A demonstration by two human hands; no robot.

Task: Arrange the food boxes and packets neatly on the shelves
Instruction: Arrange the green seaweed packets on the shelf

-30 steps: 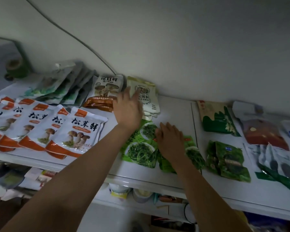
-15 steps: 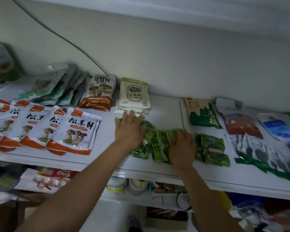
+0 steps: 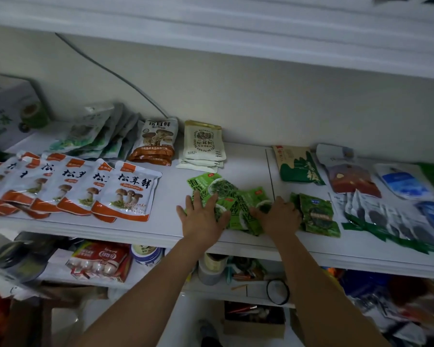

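Squaring up the loose green packets looked to be the step in hand. They lay in a skewed, overlapping heap on the middle of the shelf, near its front edge. A row of mushroom packets lay to their left and the dark packets just beside them on the right.

The left hand lay flat on the heap's left end, fingers straight and spread, pressing down and gripping nothing. The right hand covered the heap's right end with its fingers pointed inward. Whether they curled under a packet's edge or only pressed could not be told.

Behind, the cream packets and brown packets sat in tidy stacks against the wall, so the green heap seemed one of the untidy spots left.

The next move probably called for drawing both hands together so the edges met. It also called for turning the tilted packets to face one way and keeping the right hand from nudging the dark packets close at its side.
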